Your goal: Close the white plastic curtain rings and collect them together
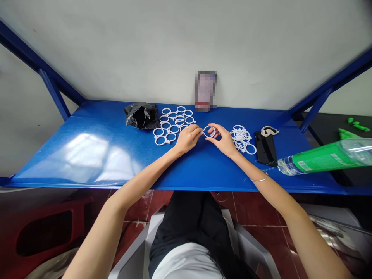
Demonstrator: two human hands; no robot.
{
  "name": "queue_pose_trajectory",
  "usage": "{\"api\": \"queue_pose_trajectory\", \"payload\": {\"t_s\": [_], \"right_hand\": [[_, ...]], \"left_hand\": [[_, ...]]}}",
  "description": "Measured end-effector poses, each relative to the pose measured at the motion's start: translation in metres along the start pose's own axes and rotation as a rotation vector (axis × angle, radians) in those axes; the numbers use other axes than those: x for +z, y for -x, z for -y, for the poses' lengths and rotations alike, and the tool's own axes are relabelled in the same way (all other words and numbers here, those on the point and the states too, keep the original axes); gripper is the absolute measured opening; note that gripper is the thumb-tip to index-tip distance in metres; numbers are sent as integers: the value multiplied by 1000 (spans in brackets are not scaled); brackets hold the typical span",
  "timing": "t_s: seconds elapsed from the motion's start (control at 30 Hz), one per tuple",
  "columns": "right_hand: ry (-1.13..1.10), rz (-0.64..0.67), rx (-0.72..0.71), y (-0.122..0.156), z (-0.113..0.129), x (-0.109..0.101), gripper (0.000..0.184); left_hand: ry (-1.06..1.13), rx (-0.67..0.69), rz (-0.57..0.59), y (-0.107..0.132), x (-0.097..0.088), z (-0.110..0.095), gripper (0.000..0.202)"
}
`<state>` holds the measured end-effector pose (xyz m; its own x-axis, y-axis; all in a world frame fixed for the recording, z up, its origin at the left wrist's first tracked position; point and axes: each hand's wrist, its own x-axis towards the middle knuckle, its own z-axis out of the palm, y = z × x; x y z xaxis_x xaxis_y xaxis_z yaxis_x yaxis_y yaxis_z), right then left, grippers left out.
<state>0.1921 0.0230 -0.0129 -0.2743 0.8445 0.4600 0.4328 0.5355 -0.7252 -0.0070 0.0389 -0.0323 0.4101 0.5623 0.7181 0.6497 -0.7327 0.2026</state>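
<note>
Between my two hands, just above the blue table (200,178), is a white curtain ring (214,133). My left hand (188,138) pinches its small eyelet end with closed fingers. Thumb and fingers of my right hand (223,141) grip the ring's round side. Left of my left hand lie several loose white rings (170,137), spread out and partly overlapping. A denser heap of white rings (240,133) sits just right of my right hand.
A crumpled black plastic bag (142,115) stands at the back left. A blurred upright object (205,91) leans on the wall. To the right are a black phone (266,149), a pale curved item (269,131) and a green-labelled bottle (325,157), tipped sideways in view.
</note>
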Motion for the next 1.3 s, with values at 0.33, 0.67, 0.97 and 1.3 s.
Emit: {"api": "queue_pose_trajectory", "payload": {"t_s": [0.33,0.67,0.97,1.3], "right_hand": [[-28,-5,17,0,-2,0,43],[-40,-12,48,-1,-1,0,44],[-43,-19,26,-1,2,-1,44],[-6,5,10,0,2,-2,49]], "left_hand": [[44,-27,31,2,1,0,27],[82,-25,9,2,1,-1,26],[90,-59,16,1,-2,-3,21],[108,-91,21,0,-3,-4,17]]}}
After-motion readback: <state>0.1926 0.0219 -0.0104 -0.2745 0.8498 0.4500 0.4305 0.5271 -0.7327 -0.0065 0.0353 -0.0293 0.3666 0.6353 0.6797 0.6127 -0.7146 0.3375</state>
